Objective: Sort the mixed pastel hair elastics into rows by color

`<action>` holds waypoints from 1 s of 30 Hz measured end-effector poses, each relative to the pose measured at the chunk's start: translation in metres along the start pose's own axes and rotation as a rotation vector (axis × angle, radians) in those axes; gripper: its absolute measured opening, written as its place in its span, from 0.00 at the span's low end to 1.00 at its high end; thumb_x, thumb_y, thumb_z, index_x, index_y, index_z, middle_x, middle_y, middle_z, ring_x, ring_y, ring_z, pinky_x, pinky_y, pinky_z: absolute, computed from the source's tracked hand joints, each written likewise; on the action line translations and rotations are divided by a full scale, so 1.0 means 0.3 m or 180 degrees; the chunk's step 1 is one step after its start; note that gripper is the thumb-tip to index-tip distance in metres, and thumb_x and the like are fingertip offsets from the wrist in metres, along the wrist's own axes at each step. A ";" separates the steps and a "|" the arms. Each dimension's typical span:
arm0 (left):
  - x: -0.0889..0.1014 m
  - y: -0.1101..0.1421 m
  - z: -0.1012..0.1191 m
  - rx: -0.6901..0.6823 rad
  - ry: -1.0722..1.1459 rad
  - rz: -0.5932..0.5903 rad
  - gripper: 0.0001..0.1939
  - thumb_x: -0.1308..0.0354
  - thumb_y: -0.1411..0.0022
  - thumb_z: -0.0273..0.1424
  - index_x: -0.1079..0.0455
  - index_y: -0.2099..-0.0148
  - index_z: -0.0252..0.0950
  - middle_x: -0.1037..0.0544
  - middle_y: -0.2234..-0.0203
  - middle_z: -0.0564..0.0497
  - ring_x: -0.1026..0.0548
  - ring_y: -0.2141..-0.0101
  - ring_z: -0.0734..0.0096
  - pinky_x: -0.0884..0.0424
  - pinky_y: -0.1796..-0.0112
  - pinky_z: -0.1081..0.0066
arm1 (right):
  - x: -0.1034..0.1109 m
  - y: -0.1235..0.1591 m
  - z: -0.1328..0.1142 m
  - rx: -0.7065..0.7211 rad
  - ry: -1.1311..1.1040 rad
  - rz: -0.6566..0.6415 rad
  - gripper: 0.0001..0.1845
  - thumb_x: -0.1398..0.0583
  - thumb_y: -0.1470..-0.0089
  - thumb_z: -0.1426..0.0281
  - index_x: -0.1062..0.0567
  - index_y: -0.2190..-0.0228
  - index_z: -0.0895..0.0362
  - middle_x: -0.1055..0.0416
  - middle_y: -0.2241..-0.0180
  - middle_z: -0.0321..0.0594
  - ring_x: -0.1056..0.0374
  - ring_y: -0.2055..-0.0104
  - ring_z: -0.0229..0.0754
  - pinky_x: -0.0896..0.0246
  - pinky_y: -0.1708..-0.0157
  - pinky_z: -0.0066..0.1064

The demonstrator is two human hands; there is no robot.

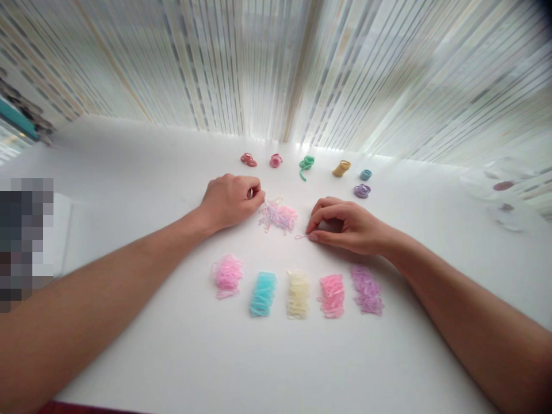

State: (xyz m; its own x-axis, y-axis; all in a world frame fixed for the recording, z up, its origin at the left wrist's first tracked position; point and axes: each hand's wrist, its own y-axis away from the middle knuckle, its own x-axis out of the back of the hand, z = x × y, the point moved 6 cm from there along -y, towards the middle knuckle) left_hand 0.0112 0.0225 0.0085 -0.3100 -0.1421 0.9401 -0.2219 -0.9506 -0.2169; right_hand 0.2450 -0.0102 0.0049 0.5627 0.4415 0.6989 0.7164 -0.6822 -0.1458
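Note:
A mixed pile of small pink and lilac rubber bands (279, 216) lies in the middle of the white table. At its left edge is my left hand (233, 201), thumb and index finger pinched together; whatever may be between the tips is hidden. To the right of the pile, my right hand (345, 223) pinches a thin pale pink rubber band (301, 236) close to the tabletop. Nearer me runs a row of sorted band heaps: light pink (227, 276), turquoise (263, 294), cream (298, 295), bright pink (332, 295) and purple (367, 290).
Small coiled bundles stand toward the back: red (248, 160), pink (276, 160), green (306, 165), yellow (342, 168), blue (365, 175) and purple (362, 191). A striped string curtain (276, 69) hangs behind. Clear plastic pieces (504, 201) sit at the right.

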 end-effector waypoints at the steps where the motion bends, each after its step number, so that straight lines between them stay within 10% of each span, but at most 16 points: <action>1: 0.000 0.000 0.000 0.0004 0.0000 -0.0005 0.16 0.48 0.35 0.41 0.22 0.66 0.40 0.17 0.70 0.49 0.23 0.68 0.61 0.38 0.67 0.64 | 0.000 -0.001 0.001 0.0001 0.0000 0.0004 0.07 0.33 0.40 0.65 0.16 0.64 0.54 0.24 0.63 0.43 0.30 0.60 0.45 0.36 0.60 0.37; 30: -0.004 0.005 0.007 -0.0037 0.0046 0.0037 0.16 0.48 0.35 0.40 0.22 0.66 0.39 0.17 0.69 0.48 0.23 0.67 0.60 0.37 0.65 0.63 | -0.005 0.003 0.035 -0.0389 -0.0663 0.0172 0.17 0.32 0.40 0.53 0.17 0.68 0.54 0.25 0.64 0.44 0.29 0.66 0.43 0.33 0.66 0.34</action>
State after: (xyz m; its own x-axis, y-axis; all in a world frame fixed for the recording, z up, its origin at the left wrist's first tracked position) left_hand 0.0132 0.0206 0.0075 -0.3258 -0.1490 0.9336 -0.2290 -0.9457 -0.2309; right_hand 0.2492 -0.0053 -0.0037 0.6807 0.5046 0.5311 0.6350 -0.7679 -0.0843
